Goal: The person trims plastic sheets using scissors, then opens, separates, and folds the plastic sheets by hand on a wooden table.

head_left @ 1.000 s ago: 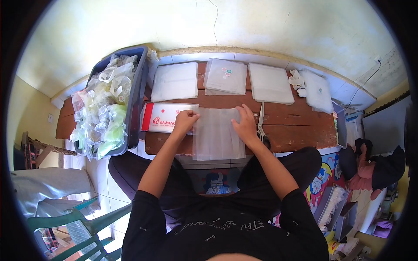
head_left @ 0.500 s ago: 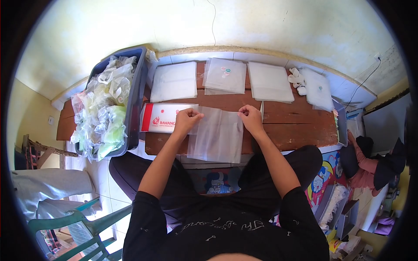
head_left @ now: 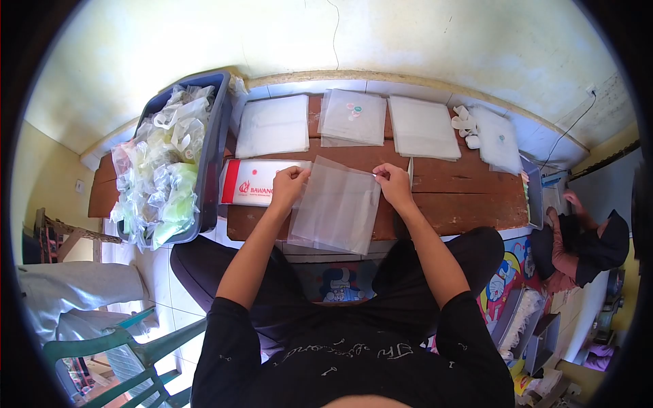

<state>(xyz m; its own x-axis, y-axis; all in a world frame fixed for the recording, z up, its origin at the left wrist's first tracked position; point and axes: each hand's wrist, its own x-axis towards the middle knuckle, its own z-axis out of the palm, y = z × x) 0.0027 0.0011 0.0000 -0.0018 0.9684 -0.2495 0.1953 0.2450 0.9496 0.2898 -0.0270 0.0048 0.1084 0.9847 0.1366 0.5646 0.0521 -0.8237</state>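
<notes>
Two bare hands of ours show in the head view, on either side of some clear plastic sheets (head_left: pixel 333 207), which lie tilted and overlapping at the front edge of the wooden table (head_left: pixel 469 204). Our left hand (head_left: pixel 289 185) is narrow, its thumb and fingertips pinched together on the left edge of the sheets. Our right hand (head_left: pixel 394 183) is narrow too, pinching their upper right corner; a pale speck at its fingertips is too small for us to make out. Just beside our left hand we see a white packet (head_left: pixel 255 182) with a red band and the letters "BAWANG", and left of that a dark tub (head_left: pixel 216 149) heaped with crumpled plastic bags (head_left: pixel 163 170). Along the back of the table we have a left stack (head_left: pixel 272 126) of plastic, a second stack (head_left: pixel 352 129) with small round stickers (head_left: pixel 355 109) on it, a third stack (head_left: pixel 423 128), and a right stack (head_left: pixel 498 141) near a white bundle (head_left: pixel 464 122). Another person (head_left: pixel 585 245) is well apart from us, at the far right
</notes>
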